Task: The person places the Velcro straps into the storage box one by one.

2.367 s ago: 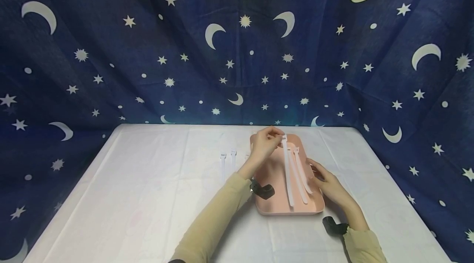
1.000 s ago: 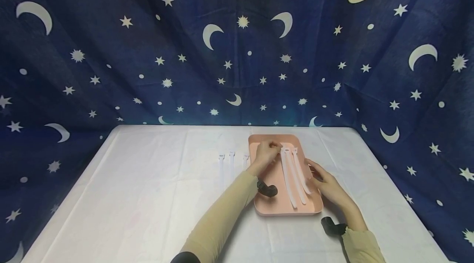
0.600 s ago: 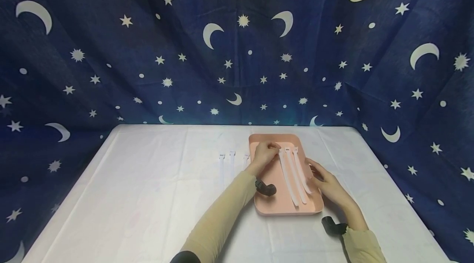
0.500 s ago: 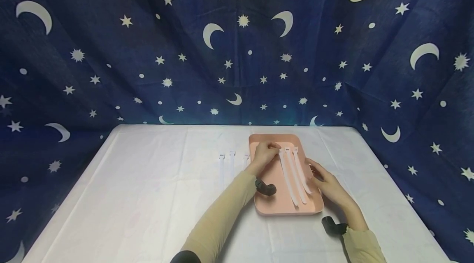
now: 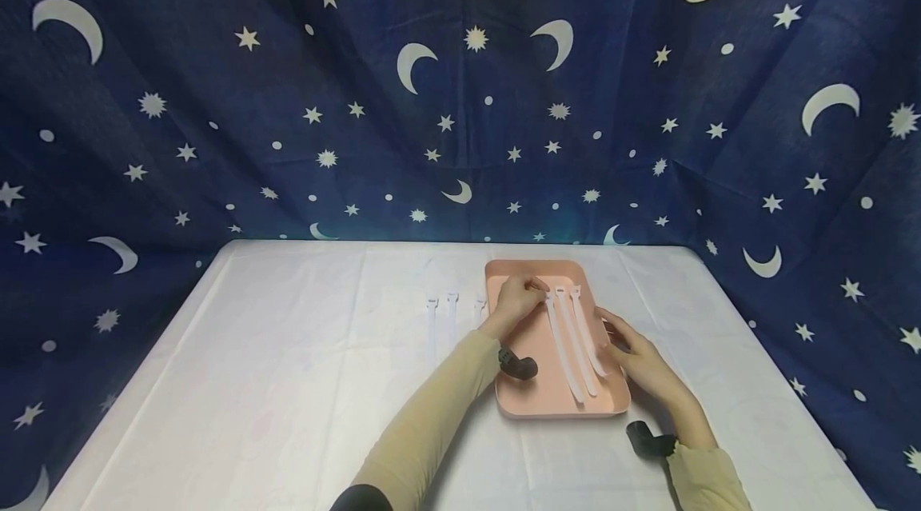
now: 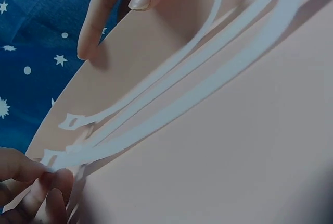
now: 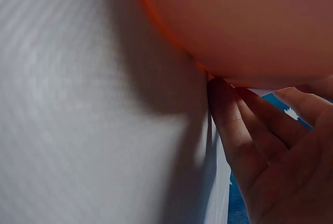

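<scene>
Left hand (image 5: 515, 301) reaches over the far end of the pink tray (image 5: 528, 399), its fingers curled, and the left wrist view shows the fingertips (image 6: 49, 179) pinching the head end of the nearest white strap (image 6: 208, 91) where that strap lies on the tray floor. Three white straps (image 5: 573, 339) lie side by side along the tray, running from the far end toward the near right corner, their heads close together at the far end. In the left wrist view the strap farthest from the pinching fingers bows upward in a curve, while the other two lie flatter against the pink surface. The right hand (image 5: 643, 365) rests at the right rim of the tray, fingers bent against it; the right wrist view shows the fingers (image 7: 234, 125) pressed up against the tray's outer edge just above the white tablecloth (image 5: 288, 383), with the thumb over the rim on the inner side, so the hand grips the tray at its side. A black wrist camera (image 5: 520, 368) sits on the left forearm over the near left part of the tray, and another one (image 5: 645, 439) sits on the right wrist above the cloth just beside the tray's near right corner. Three more white straps (image 5: 451, 319) lie on the tablecloth just left of the tray, parallel to each other. Behind the table hangs a dark blue curtain (image 5: 216, 95) printed with moons and stars.
</scene>
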